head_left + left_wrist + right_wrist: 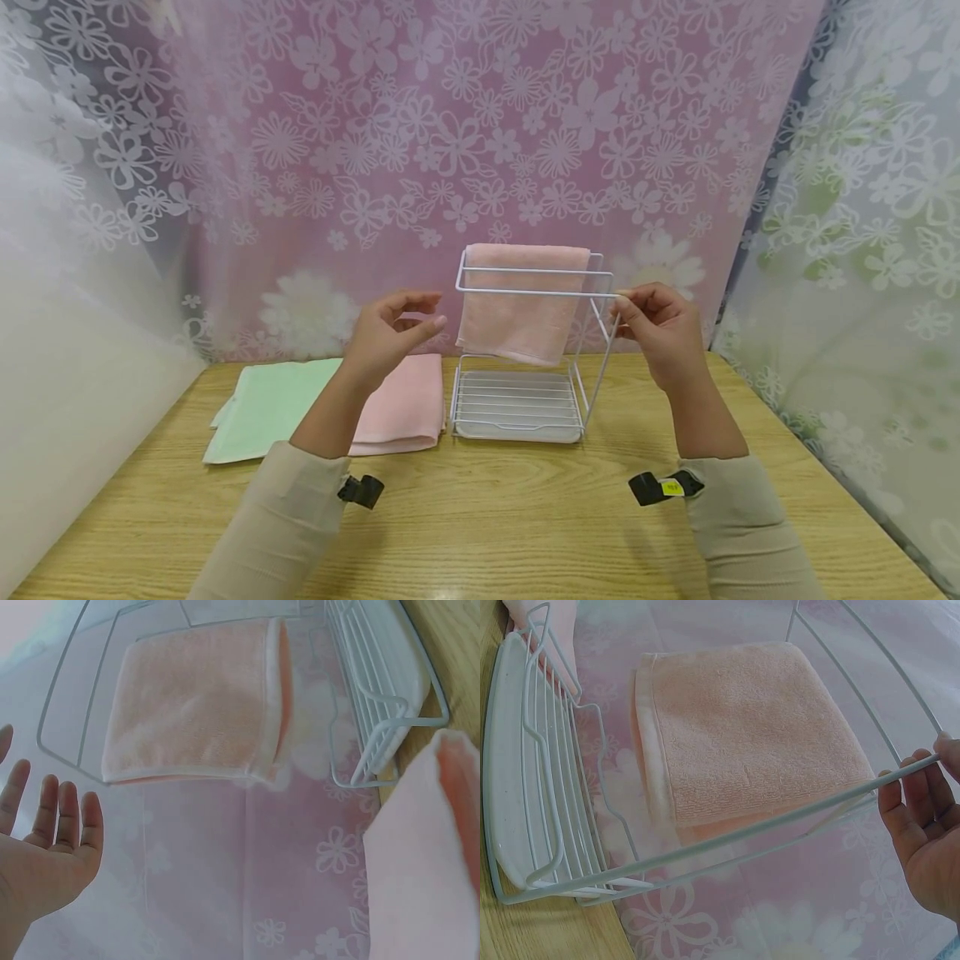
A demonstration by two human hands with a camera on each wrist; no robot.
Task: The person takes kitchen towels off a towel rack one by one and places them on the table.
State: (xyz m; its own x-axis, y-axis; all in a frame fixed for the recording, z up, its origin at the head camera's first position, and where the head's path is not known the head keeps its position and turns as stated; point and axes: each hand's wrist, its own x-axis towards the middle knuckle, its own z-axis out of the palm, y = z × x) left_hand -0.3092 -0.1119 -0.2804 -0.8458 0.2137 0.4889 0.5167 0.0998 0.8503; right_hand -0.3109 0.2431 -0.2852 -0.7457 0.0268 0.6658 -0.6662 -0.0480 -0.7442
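Observation:
A white wire rack (517, 427) stands on the table with a pink towel (521, 312) draped over its rear top bar. At the rack's upper right front corner, my right hand (663, 333) pinches the wire between thumb and fingers; the right wrist view shows the same grip (930, 832) on the frame. My left hand (382, 337) hovers left of the rack, its fingers apart and touching nothing; in the left wrist view this hand (56, 855) has relaxed, spread fingers below the rack's top bars.
Left of the rack lie a folded pink towel (405, 404) and a light green towel (277, 408), partly behind my left forearm. A white tray (510, 772) sits in the rack's base. Flowered curtains (487, 125) hang behind and beside the wooden table (480, 517).

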